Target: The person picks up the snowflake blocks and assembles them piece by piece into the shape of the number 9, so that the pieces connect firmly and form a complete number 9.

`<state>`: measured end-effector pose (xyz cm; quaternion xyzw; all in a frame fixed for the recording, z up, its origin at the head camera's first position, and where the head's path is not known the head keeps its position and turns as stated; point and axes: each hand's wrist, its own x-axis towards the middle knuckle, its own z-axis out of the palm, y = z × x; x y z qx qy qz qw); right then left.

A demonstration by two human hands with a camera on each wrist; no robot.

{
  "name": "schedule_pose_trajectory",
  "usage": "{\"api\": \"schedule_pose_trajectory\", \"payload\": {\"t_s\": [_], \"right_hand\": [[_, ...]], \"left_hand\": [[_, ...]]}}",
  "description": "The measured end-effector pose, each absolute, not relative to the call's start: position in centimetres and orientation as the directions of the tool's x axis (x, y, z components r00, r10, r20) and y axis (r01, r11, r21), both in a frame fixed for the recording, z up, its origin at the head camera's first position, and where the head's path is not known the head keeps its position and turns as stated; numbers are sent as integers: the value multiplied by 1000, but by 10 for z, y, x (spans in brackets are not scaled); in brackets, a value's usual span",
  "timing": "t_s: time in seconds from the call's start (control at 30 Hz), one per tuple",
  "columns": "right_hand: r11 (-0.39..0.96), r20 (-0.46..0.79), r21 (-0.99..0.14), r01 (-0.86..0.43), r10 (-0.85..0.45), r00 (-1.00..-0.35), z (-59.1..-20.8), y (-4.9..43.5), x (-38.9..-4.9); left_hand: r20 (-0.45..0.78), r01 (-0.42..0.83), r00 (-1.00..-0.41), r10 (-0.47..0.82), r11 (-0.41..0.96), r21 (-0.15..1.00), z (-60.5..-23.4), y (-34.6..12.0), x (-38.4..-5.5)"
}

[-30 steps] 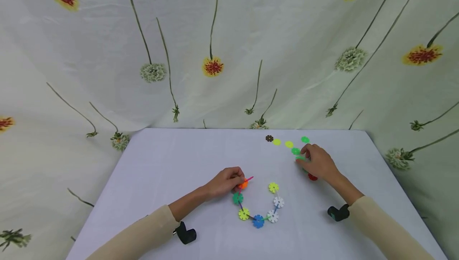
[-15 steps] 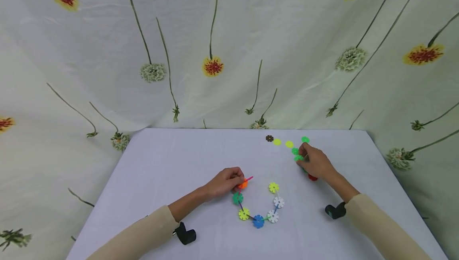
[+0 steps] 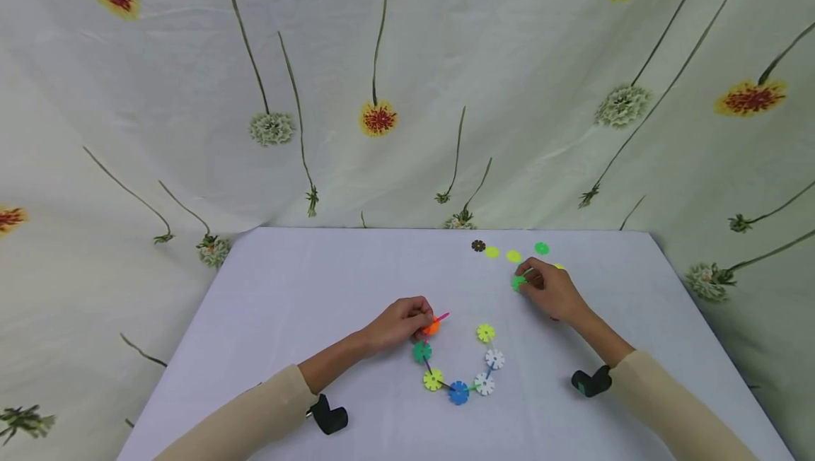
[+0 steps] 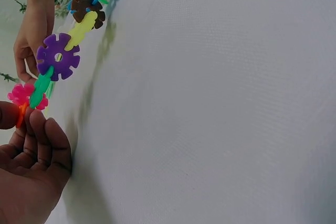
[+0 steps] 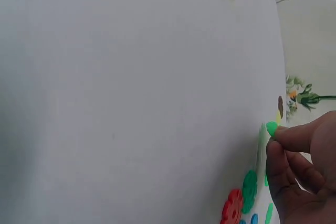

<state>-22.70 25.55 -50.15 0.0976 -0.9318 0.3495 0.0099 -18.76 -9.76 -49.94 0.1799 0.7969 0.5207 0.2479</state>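
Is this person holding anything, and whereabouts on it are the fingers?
Yes: the left hand pinches the chain at its orange disc, near one end; the right hand pinches a green disc by its edge.

The left hand (image 3: 401, 322) hides part of the orange disc (image 3: 433, 327).

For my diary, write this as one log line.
left hand: pinches orange plastic disc; right hand: pinches green plastic disc; multicoloured plastic disc chain: open curve

Pale backdrop cloth (image 3: 522, 44) with long-stemmed printed flowers (image 3: 378, 119) behind a white table (image 3: 344, 263).
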Motion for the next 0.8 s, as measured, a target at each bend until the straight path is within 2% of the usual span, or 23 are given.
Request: {"api": "schedule_pose_trajectory", "payload": {"t_s": [0.23,0.43,0.6,0.8], "right_hand": [[583,32,-790,-186,-264,-964,-503,229,-221],[434,-30,-888,-150,-381,-924,-497,205,-211],[324,-29,-935,-141,-468,-883,-493,189,-204],[259,-10,-955,-147,-524,-852,-492,177,-200]], "left_hand": [[-203,34,-810,551,389,921,-500,-97,-188],[-209,24,-810,548,387,922,-499,-97,-188],[-210,17,-810,548,379,925,-499,-97,-188],[-203,20,-807,554,369,929,-500,-97,-189]]}}
